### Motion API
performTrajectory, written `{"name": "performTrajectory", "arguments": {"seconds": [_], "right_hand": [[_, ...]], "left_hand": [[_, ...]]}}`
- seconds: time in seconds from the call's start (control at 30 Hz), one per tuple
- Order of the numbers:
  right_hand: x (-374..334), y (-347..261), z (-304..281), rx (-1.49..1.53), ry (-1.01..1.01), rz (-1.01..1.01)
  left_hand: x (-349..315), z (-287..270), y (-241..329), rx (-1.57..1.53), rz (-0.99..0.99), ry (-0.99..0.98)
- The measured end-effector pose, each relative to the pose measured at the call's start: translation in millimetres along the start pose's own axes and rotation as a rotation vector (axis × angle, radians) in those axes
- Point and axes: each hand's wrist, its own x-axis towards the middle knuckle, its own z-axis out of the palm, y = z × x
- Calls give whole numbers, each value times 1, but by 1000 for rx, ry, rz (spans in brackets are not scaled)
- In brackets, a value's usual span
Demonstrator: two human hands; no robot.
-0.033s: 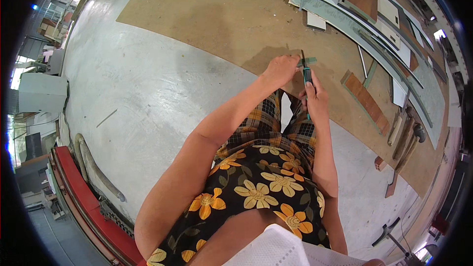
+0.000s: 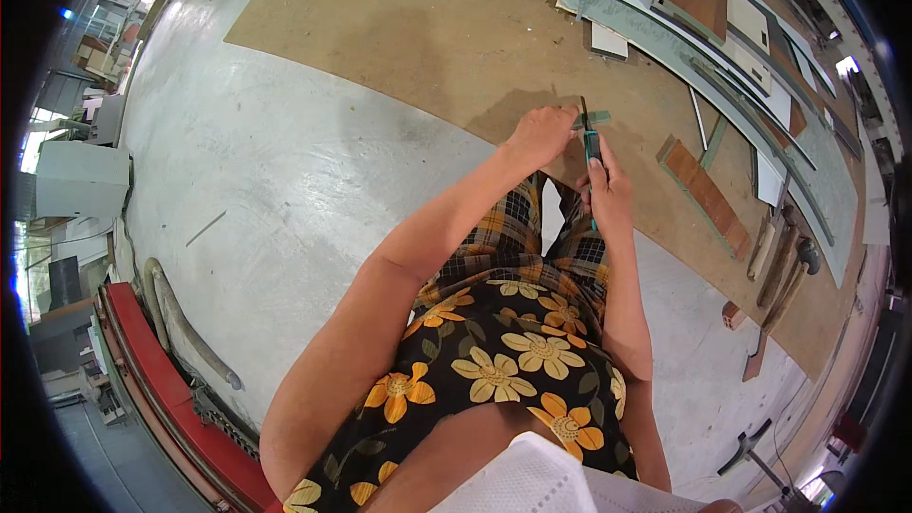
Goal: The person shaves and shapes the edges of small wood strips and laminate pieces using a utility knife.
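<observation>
- Left: long red beam (image 2: 157, 361) beside the smooth grey floor (image 2: 266, 171).
- Centre: left hand (image 2: 545, 136), fingers curled closed on the left end of a short, flat green strip (image 2: 598, 118). The strip projects rightward from the fingertips, above a broad, flat brown sheet (image 2: 399, 57) on the floor.
- Right of the left fingertips: slim tool with a black-and-teal handle (image 2: 593, 147), its narrow dark blade crossing the strip; contact cannot be told.
- Below the strip: right hand (image 2: 609, 192), fingers wrapped around the tool's handle, apart from the strip.
- Right: flat reddish-brown plank with green edge (image 2: 708, 199), near a dark hammer head (image 2: 808, 256).
</observation>
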Motion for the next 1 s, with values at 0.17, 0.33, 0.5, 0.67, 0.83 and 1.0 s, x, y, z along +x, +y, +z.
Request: {"name": "performTrajectory", "arguments": {"seconds": [0.17, 0.33, 0.5, 0.67, 0.83, 1.0], "right_hand": [[-12, 16, 3, -20, 71, -50], [-41, 22, -4, -39, -2, 2], [-78, 26, -19, 42, 19, 40], [-74, 6, -33, 113, 92, -25], [-74, 2, -23, 42, 72, -104], [-76, -4, -22, 27, 40, -62]], "left_hand": [[10, -3, -5, 27, 53, -15], [17, -2, -22, 1, 79, -30], [24, -8, -40, 10, 48, -11], [17, -23, -21, -241, 15, -181], [12, -22, -20, -541, -46, -284], [14, -13, -20, -531, -9, -301]]}}
